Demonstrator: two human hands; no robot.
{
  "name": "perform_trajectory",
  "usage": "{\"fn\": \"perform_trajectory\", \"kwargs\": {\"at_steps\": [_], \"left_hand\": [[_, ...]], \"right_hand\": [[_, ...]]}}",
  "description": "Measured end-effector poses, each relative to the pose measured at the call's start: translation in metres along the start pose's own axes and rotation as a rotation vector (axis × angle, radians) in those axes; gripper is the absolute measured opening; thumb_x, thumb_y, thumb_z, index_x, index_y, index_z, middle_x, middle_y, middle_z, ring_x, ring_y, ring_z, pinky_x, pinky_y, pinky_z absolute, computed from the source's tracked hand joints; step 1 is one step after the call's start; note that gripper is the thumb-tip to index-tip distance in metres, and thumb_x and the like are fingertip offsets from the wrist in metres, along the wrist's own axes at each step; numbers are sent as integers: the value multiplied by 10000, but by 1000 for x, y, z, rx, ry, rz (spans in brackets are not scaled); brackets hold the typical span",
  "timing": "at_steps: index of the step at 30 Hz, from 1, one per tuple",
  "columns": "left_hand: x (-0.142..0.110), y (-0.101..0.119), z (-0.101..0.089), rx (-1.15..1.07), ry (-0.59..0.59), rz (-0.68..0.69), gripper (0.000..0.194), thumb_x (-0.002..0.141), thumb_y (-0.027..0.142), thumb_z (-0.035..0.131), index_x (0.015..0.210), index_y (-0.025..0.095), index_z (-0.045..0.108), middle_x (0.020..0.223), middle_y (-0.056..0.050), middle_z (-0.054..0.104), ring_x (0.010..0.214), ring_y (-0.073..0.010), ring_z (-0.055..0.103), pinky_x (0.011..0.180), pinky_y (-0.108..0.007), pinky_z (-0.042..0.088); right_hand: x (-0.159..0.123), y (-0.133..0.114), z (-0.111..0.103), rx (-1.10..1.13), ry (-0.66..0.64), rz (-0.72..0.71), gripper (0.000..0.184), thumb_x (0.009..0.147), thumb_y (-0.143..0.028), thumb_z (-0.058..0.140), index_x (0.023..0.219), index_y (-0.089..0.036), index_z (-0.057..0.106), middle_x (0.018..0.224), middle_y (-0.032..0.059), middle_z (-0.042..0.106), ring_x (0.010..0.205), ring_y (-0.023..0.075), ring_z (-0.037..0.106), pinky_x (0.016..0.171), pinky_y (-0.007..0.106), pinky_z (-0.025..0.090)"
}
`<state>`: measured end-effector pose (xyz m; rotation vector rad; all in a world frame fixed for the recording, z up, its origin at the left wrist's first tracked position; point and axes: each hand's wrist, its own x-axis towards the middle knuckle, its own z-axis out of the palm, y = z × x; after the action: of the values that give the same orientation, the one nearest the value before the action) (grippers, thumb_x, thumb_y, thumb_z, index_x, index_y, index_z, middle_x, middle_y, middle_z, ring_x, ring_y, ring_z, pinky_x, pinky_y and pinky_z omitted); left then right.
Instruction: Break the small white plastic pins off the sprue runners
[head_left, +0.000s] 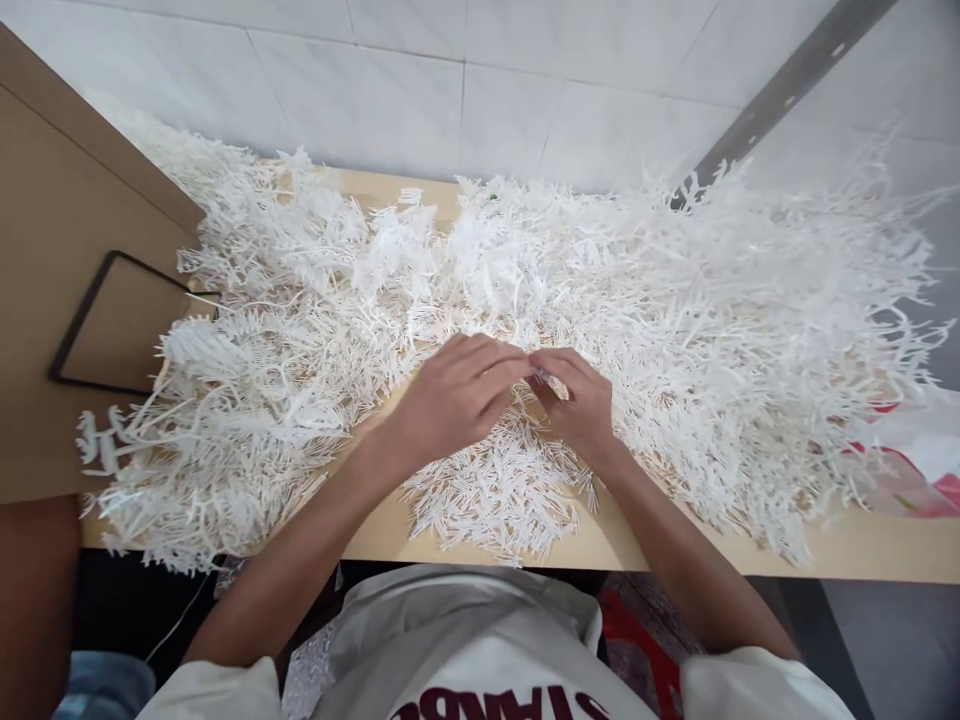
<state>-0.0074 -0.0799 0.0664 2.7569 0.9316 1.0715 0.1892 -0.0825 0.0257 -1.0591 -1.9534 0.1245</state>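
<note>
My left hand [469, 388] and my right hand [579, 398] meet fingertip to fingertip above the middle of the table [862, 545]. Both are closed in a pinch, and a tiny whitish bit shows at the right fingertips, too small to name. Below them lies a pile of short, thin white plastic-looking sticks [499, 490] near the table's front edge. Heaps of white, branching strands surround my hands: one left heap [277, 340] and one larger right heap [720, 330].
A brown panel [67, 200] with a black wire frame [79, 315] stands at the left. White tiled wall [405, 90] and a grey metal post [780, 90] rise behind. A red and white plastic bag [911, 480] lies at the right. Part of another person [37, 580] shows at lower left.
</note>
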Motion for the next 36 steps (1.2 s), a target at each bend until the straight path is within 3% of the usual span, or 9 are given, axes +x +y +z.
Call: {"fn": "perform_trajectory", "kwargs": {"at_steps": [4,6,10,13,19,24,29,36], "left_hand": [[-12,0,35,82,33,-116,394,910,344,500,1269,185,470,1282,-117,567,1157,-189,544,908,-341,419],[-17,-5,42,59,46,-161,307,923,317,483,1202,192,508,1180,-77,637,1083,-163,577,862,-319,409],[-21,-9,41,63,67,-178,141,928,255,479,1024,226,578,927,14,706,839,-129,596,748,-311,361],[-21,-7,40,117,77,-174,131,911,247,504,1009,228,590,919,13,697,825,-137,573,741,-321,338],[-24,-5,47,168,46,-119,124,906,226,515,1019,214,562,962,23,708,820,-131,571,742,-329,323],[-23,-2,50,196,45,-169,87,906,228,513,979,226,558,860,32,714,766,-146,559,712,-339,307],[-23,-6,51,160,86,-250,46,879,215,542,887,242,579,835,51,715,765,-153,560,712,-350,299],[-25,-7,58,64,94,-295,119,850,159,549,754,216,590,733,61,690,733,-133,561,703,-341,310]], "right_hand": [[-8,-5,2,23,56,43,138,837,-185,606,954,-251,635,879,9,724,778,140,690,674,303,588],[-9,-6,2,54,49,27,128,837,-187,612,943,-257,627,868,0,728,787,139,695,700,310,590],[-6,-4,2,15,22,-109,168,832,-146,608,965,-249,610,922,29,710,871,153,672,759,336,579],[-4,0,2,-86,1,-113,182,830,-157,613,999,-221,591,914,53,676,857,155,636,745,319,562],[-5,4,-6,-203,-285,-159,202,901,-137,471,1088,-200,514,975,73,629,878,152,585,757,299,537],[-7,3,-11,-308,-303,-203,205,890,-106,451,1051,-216,518,1122,101,552,989,181,534,821,339,519],[-6,-5,-3,-293,-263,-218,145,888,-105,448,935,-216,528,1058,92,558,942,184,508,779,344,498],[-3,-8,-3,-18,-404,-223,188,910,-89,367,859,-207,504,843,40,577,797,150,501,720,304,480]]}}
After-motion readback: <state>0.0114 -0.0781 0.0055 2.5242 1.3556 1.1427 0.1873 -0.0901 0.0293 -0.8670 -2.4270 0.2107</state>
